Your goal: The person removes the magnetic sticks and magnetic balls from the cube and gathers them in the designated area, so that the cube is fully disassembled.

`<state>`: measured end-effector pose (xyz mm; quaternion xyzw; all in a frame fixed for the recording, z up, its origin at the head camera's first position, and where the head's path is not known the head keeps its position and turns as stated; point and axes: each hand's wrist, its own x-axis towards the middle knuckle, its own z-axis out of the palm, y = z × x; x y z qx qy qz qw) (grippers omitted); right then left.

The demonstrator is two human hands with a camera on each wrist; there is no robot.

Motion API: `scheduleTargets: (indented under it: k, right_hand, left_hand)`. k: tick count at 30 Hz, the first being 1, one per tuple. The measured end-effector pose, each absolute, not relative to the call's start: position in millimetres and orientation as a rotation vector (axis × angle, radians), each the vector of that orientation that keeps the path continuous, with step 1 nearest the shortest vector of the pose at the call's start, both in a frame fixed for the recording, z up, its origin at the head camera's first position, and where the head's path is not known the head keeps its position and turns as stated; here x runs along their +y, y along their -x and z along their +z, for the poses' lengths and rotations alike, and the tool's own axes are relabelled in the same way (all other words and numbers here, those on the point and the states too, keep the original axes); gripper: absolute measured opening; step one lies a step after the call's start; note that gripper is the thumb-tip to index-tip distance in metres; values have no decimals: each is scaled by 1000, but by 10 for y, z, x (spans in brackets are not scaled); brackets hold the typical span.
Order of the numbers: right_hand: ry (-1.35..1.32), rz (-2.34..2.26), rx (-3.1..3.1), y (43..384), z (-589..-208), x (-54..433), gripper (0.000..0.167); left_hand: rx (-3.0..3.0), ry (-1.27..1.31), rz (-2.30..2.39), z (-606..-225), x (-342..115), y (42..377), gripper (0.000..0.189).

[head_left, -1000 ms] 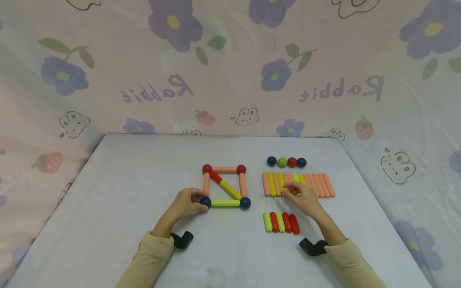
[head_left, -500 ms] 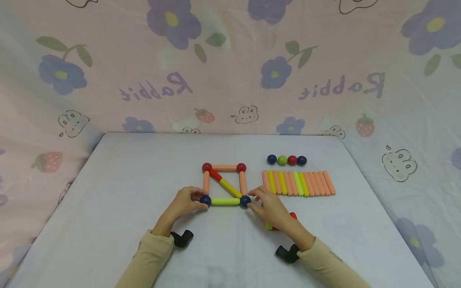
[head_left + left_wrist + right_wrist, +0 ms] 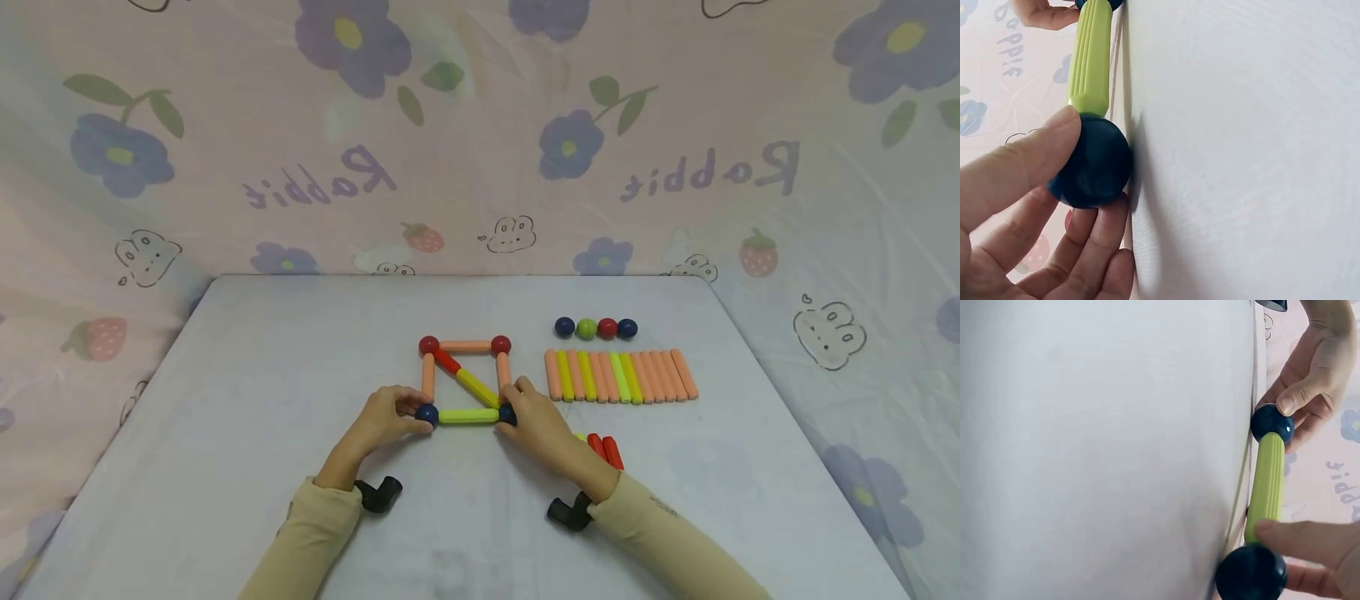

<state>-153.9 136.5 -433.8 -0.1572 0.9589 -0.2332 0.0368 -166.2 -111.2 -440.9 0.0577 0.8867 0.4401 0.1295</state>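
Observation:
On the table a square frame of rods and balls lies flat in the head view. Its far corners are red balls point(image 3: 429, 345), joined by a salmon rod point(image 3: 465, 346). A diagonal made of a short red rod point(image 3: 447, 361) and a yellow rod point(image 3: 476, 388) crosses it. My left hand point(image 3: 384, 422) holds the near-left dark blue ball point(image 3: 1099, 164) between thumb and fingers. At the near-right dark blue ball point(image 3: 1252, 573), my right hand point(image 3: 537, 427) grips the corner, its thumb on the end of the light green rod point(image 3: 1267, 481) and fingers behind. That hand partly covers this corner.
Right of the frame lies a row of salmon, yellow and green rods point(image 3: 679, 375). Behind it sit several balls point(image 3: 587, 328) in a line. Short red rods point(image 3: 612, 452) and a green one are partly hidden by my right arm. A patterned curtain point(image 3: 480, 150) hangs behind the table.
My right hand has moved left from above the long rods to the frame's near-right ball and now grips there. My left hand has stayed at the near-left ball.

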Motion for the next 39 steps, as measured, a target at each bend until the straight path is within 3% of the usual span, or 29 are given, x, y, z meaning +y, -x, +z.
scheduleTargets:
  k: [30,39]
  right_hand:
    - [326,-968,2744,1717,-4320,1468,8]
    - [313,-1085,2719,1809,-4171,1746,21]
  left_hand:
    - [2583,-177,1291,-4397,-1120,1646,35]
    - [2585,-186,1285,-4399,-1110,1648,35]
